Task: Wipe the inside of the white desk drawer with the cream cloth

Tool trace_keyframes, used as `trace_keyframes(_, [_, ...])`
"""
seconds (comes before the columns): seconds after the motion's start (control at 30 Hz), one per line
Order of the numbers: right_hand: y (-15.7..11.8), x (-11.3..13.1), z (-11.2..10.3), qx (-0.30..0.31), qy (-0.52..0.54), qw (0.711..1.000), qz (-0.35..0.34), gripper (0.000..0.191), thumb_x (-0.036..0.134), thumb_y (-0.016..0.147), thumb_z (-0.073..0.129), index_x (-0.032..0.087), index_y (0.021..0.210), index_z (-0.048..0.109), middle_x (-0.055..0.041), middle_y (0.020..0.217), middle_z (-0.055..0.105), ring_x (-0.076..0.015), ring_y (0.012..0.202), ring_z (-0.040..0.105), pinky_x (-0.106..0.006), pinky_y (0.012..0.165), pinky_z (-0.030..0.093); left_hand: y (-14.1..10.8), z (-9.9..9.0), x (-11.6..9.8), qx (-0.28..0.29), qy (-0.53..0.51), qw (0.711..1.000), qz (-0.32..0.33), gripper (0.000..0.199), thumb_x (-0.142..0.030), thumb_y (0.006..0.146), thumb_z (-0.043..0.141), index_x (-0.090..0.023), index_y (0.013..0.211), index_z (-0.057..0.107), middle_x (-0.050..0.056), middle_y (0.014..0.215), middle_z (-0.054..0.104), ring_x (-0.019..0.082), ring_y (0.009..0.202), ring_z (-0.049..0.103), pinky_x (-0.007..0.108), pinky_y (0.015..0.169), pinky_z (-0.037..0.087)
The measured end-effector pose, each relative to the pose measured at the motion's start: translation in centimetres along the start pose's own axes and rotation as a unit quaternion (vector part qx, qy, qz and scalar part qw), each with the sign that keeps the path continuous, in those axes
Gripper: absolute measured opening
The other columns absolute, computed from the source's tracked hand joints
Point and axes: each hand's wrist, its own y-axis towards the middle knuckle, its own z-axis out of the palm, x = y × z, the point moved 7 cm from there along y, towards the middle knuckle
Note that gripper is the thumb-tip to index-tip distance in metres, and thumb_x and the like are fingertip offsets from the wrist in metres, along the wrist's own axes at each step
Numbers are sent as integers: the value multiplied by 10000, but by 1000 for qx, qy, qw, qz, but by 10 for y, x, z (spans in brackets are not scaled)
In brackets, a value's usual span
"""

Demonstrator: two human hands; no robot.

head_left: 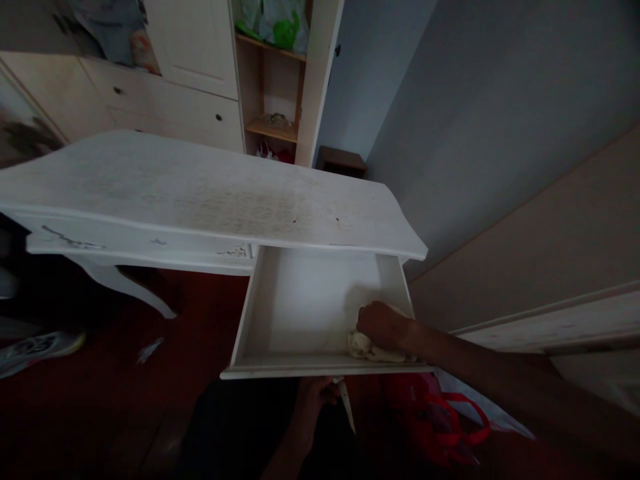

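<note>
A white desk drawer [320, 287] is pulled out from the white desk [330, 213]. My right hand [383, 323] reaches into its front right corner, closed round a bunched cream cloth [367, 348] that touches the drawer's bottom. My left hand [317, 390] is below the drawer's front edge, fingers curled. Beside those fingers hangs a thin pale strip [346, 405]; whether the hand grips it or the drawer's underside is hard to make out in the dim light.
Dark smudges mark the desktop. A red bag [425, 413] lies on the floor below the drawer's right side. Behind the desk stands a cream cabinet [195, 47] with open shelves. A shoe [40, 352] is at the far left; a grey wall [490, 133] rises at right.
</note>
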Motion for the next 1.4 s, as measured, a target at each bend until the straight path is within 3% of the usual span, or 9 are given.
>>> trace_keyframes(0.23, [18, 21, -20, -33, 50, 994, -93, 256, 128, 756, 621, 171, 982, 734, -131, 985, 756, -278, 947, 705, -323, 740, 488, 7, -4, 12, -14, -22, 999, -28, 419, -465, 522, 805, -106, 698, 680, 75, 641, 677, 152, 523, 592, 253, 469, 402])
trace_keyframes(0.5, [69, 87, -83, -225, 160, 948, -160, 253, 167, 757, 617, 191, 1001, 679, -77, 1025, 727, -236, 971, 668, -317, 805, 482, -1, 0, 1, -1, -11, 1000, -26, 362, -408, 572, 785, -115, 751, 670, 79, 709, 700, 152, 544, 593, 261, 498, 411])
trace_keyframes(0.6, [83, 107, -100, -261, 176, 936, -155, 230, 179, 783, 600, 182, 1006, 659, -78, 1038, 711, -225, 955, 657, -313, 807, 487, -4, -1, -2, -1, -10, 1000, -11, 335, -392, 622, 764, -111, 787, 683, 85, 734, 706, 164, 584, 609, 272, 534, 423])
trace_keyframes(0.7, [91, 113, -109, -279, 170, 940, -102, 221, 214, 801, 591, 150, 1007, 640, -115, 1009, 693, -244, 909, 652, -339, 776, 496, -3, -3, 0, 2, -8, 1000, -15, 341, -393, 605, 779, -107, 768, 690, 93, 740, 708, 172, 598, 612, 282, 550, 427])
trace_keyframes(0.87, [90, 97, -121, -302, 144, 942, -15, 205, 196, 835, 560, 140, 1026, 608, -154, 989, 663, -286, 938, 617, -394, 784, 485, -3, -4, 2, -4, -24, 1000, -19, 273, -316, 591, 775, -112, 753, 696, 69, 692, 697, 169, 588, 611, 281, 550, 434])
trace_keyframes(1.1, [84, 14, -127, -329, 226, 903, 161, 392, 106, 860, 461, 133, 1247, 518, -163, 1174, 620, -288, 1068, 572, -402, 877, 472, 1, -10, 10, 14, -21, 999, -44, 255, -308, 597, 788, -113, 746, 718, 84, 691, 709, 194, 621, 633, 304, 579, 451])
trace_keyframes(1.2, [72, 15, -123, -344, 304, 886, 65, 521, 109, 828, 494, 131, 1346, 449, -160, 1316, 555, -270, 1214, 505, -422, 1017, 417, 8, -16, 17, 26, -13, 997, -64, 286, -315, 552, 838, -116, 718, 717, 95, 670, 709, 224, 620, 644, 335, 589, 458])
trace_keyframes(1.33, [53, 59, -116, -338, 302, 881, -135, 600, 353, 810, 654, 183, 1360, 484, -148, 1461, 441, -312, 1372, 351, -504, 1113, 313, 15, -17, 21, 37, -18, 997, -68, 313, -325, 510, 867, -128, 702, 717, 85, 638, 702, 225, 606, 646, 334, 575, 462])
trace_keyframes(1.4, [50, 85, -110, -320, 248, 890, -209, 495, 416, 835, 649, 211, 1279, 574, -131, 1472, 436, -309, 1371, 353, -497, 1110, 309, 16, -17, 22, 41, -18, 997, -68, 308, -333, 511, 867, -132, 689, 715, 82, 636, 703, 223, 608, 648, 330, 572, 467])
